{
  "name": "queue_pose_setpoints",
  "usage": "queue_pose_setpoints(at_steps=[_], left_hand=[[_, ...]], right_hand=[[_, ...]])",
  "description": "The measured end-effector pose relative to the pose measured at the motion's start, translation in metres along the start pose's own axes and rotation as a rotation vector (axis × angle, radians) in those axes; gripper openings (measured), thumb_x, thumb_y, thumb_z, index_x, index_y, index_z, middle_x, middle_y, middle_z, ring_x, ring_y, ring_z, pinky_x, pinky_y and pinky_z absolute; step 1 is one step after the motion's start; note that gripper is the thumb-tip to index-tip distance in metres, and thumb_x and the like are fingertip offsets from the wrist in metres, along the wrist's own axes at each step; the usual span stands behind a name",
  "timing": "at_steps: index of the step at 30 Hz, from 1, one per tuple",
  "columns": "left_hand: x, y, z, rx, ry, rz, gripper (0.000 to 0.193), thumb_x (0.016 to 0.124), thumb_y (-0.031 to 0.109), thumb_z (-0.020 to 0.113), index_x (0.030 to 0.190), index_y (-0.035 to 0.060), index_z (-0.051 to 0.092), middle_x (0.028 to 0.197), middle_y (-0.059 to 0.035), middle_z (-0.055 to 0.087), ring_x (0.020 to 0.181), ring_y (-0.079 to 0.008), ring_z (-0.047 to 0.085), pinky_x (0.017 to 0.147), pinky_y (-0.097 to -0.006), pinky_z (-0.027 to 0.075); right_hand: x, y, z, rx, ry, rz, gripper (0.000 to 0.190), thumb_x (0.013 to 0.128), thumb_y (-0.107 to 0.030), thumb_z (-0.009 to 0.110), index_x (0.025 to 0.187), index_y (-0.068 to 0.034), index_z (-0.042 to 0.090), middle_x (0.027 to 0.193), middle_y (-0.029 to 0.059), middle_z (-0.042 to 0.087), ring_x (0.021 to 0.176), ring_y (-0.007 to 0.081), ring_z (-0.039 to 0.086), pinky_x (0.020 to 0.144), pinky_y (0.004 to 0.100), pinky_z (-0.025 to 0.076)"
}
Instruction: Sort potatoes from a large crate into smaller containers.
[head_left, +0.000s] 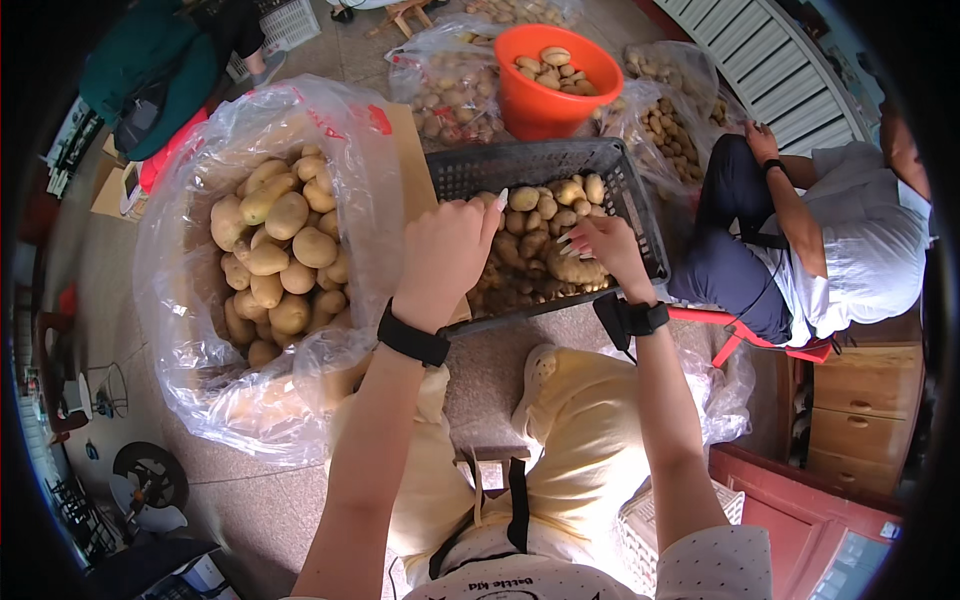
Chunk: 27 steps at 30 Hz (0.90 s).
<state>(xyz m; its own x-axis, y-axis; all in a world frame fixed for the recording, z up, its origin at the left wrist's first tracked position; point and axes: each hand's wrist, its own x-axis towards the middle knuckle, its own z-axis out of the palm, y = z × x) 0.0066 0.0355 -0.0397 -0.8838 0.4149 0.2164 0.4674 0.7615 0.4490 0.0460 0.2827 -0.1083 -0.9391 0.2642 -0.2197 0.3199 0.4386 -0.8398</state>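
Observation:
My left hand (450, 244) is above the left side of a black plastic crate (643, 225), thumb up and the other fingers hidden behind the back of the hand. Whether it holds anything is not visible. Over the crate's right part is my right hand (611, 247), its fingers apart and their tips close to a large knobbly potato (576, 268). Contact there is unclear. Several smaller potatoes (534, 244) fill the crate around it. On the left stands a cardboard box (411, 161) lined with a clear plastic bag (176, 300), holding a heap of potatoes (296, 276).
An orange bucket (547, 105) of potatoes stands behind the crate, beside clear bags of potatoes (457, 97). Close on the right, a person (847, 232) sits on a red stool (735, 330). Another person (154, 71) is at the upper left. A wooden drawer cabinet (859, 412) stands at right.

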Motion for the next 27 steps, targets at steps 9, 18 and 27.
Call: queue_pose_setpoints(at_steps=[9, 18, 27], left_hand=[[0.002, 0.009, -0.005, -0.063, -0.027, -0.003, 0.045, 0.099, 0.034, 0.044, 0.072, 0.0019, 0.061, 0.068, -0.0198, 0.061, 0.066, -0.0398, 0.061, 0.061, -0.0486, 0.048], [0.005, 0.012, 0.002, -0.077, -0.040, -0.031, 0.049, 0.099, 0.031, 0.040, 0.066, 0.0017, 0.062, 0.065, -0.0186, 0.062, 0.062, -0.0357, 0.062, 0.058, -0.0452, 0.049], [-0.002, 0.004, -0.010, -0.031, -0.050, -0.062, 0.049, 0.099, 0.031, 0.042, 0.065, 0.0014, 0.062, 0.062, -0.0179, 0.061, 0.058, -0.0351, 0.061, 0.055, -0.0442, 0.048]], right_hand=[[0.012, 0.040, 0.017, -0.315, -0.105, 0.036, 0.035, 0.084, -0.038, 0.058, 0.080, -0.006, 0.073, 0.071, 0.0092, 0.070, 0.072, 0.0244, 0.068, 0.074, 0.0334, 0.052], [0.014, 0.020, -0.023, -0.459, 0.147, 0.113, 0.034, 0.080, -0.037, 0.056, 0.067, -0.011, 0.075, 0.062, 0.0094, 0.067, 0.066, 0.0275, 0.067, 0.070, 0.0350, 0.053], [0.041, 0.048, 0.011, -0.518, 0.041, 0.130, 0.037, 0.082, -0.041, 0.059, 0.070, -0.009, 0.073, 0.069, 0.0137, 0.068, 0.073, 0.0305, 0.068, 0.074, 0.0379, 0.053]])
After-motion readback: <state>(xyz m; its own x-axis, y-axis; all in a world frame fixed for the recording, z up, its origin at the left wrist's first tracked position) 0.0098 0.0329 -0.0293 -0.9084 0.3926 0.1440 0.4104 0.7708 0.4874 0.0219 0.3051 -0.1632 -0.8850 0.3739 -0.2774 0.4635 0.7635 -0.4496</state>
